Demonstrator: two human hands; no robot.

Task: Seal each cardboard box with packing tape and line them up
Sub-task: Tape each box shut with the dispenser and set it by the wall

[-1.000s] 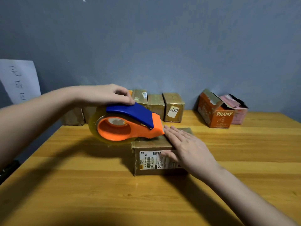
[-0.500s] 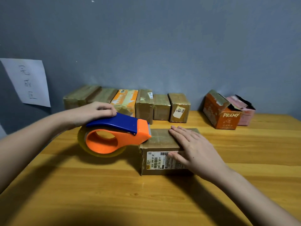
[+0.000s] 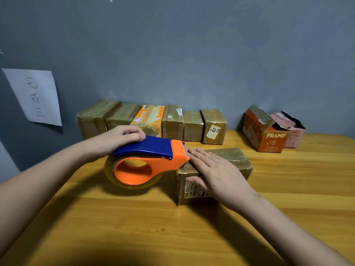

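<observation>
The brown taped cardboard box point(image 3: 226, 160) lay mid-table point(image 3: 134, 227), its long axis running away toward the wall. The right hand point(image 3: 217, 173) pressed flat on it, fingers straight and slightly apart. The left hand point(image 3: 123, 137) gripped the dispenser point(image 3: 149, 160), whose orange nose touched the box's left edge.

A blue-and-orange tape dispenser point(image 3: 151, 162) with a clear yellowish roll, centre frame; brown boxes point(image 3: 192, 127) behind, one orange-printed point(image 3: 149, 120). Right: an orange "PRAMY" box point(image 3: 269, 137), a pink box point(image 3: 292, 133). Honey-yellow wood-grain worktop point(image 3: 134, 227), grey-blue wall point(image 3: 172, 54), white paper point(image 3: 36, 95).
</observation>
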